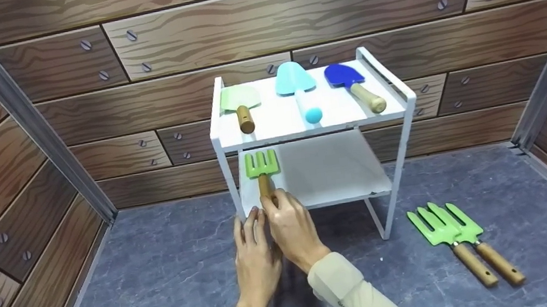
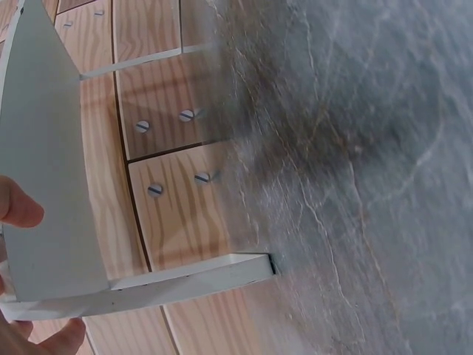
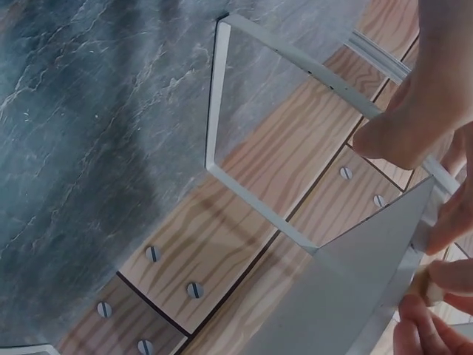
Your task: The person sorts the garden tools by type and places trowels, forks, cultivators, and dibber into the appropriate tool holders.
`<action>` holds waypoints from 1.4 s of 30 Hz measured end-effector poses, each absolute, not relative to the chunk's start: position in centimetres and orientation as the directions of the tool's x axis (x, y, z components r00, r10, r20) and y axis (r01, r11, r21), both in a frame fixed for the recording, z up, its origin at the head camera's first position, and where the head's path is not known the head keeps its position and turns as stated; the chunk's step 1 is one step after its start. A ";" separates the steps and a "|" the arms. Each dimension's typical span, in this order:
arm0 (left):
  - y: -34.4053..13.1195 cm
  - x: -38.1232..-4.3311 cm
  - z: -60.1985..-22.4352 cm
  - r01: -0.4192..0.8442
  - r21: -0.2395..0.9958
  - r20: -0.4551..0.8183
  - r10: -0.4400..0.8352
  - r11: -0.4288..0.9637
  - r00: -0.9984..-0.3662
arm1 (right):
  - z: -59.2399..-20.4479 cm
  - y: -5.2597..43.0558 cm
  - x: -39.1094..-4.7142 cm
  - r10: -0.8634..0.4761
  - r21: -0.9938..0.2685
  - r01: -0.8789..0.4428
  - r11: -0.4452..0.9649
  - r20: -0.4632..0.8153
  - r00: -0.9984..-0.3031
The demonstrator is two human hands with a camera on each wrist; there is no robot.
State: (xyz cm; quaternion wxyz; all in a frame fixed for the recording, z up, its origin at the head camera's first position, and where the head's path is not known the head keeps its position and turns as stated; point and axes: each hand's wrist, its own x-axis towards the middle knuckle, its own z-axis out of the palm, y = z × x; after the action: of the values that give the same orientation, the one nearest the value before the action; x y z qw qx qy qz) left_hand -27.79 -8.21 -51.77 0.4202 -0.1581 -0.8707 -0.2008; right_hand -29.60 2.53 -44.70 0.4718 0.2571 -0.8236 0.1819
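Observation:
A small white two-tier rack (image 1: 297, 132) stands against the back wall. On the left of its lower shelf (image 1: 333, 169) is a short green hand fork (image 1: 262, 165), prongs pointing backward. My right hand (image 1: 294, 228) pinches the end of the fork's wooden handle at the shelf's front edge. Just left of it, my left hand (image 1: 257, 265) holds the rack's front left leg (image 2: 140, 297), with the thumb and fingers on either side. In the right wrist view, the fork's handle (image 3: 427, 287) shows between the right fingertips; its head is out of sight there.
Along the top shelf lie a pale green spade (image 1: 239, 97), a light blue trowel (image 1: 294, 79) and a dark blue trowel (image 1: 344, 74). Two larger green forks (image 1: 439, 229) with wooden handles overlap on the grey floor at right. Wood-patterned walls (image 1: 287, 11) enclose the space.

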 end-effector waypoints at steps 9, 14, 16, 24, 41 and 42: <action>-8.1 -27.8 -51.9 0.452 0.208 0.800 0.115 0.868 -0.589 | -44.6 4.3 -28.9 -0.212 -0.148 -0.624 0.767 0.860 -0.465; -8.2 -27.6 -51.6 0.447 0.225 0.787 0.109 0.866 -0.608 | -44.9 5.6 -28.4 -0.204 -0.140 -0.591 0.795 0.855 -0.477; -8.2 -27.6 -51.5 0.444 0.223 0.783 0.112 0.868 -0.611 | -45.2 6.2 -28.2 -0.200 -0.143 -0.582 0.801 0.852 -0.484; -8.2 -27.6 -51.5 0.433 0.216 0.777 0.114 0.875 -0.618 | -46.2 8.4 -27.5 -0.165 -0.176 -0.569 0.803 0.852 -0.497; -8.3 -27.5 -51.6 0.434 0.240 0.764 0.107 0.868 -0.636 | -48.5 11.6 -26.0 -0.153 -0.202 -0.544 0.815 0.830 -0.537; -8.3 -27.6 -51.6 0.436 0.240 0.763 0.109 0.867 -0.637 | -48.7 11.8 -25.9 -0.153 -0.203 -0.540 0.817 0.827 -0.542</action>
State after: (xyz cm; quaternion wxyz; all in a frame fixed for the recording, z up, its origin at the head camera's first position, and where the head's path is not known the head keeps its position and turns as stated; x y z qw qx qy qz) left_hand -27.55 -8.25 -51.61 0.3972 -0.1548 -0.8809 -0.2058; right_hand -25.92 11.75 -48.67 0.4331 0.2040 -0.8489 0.2238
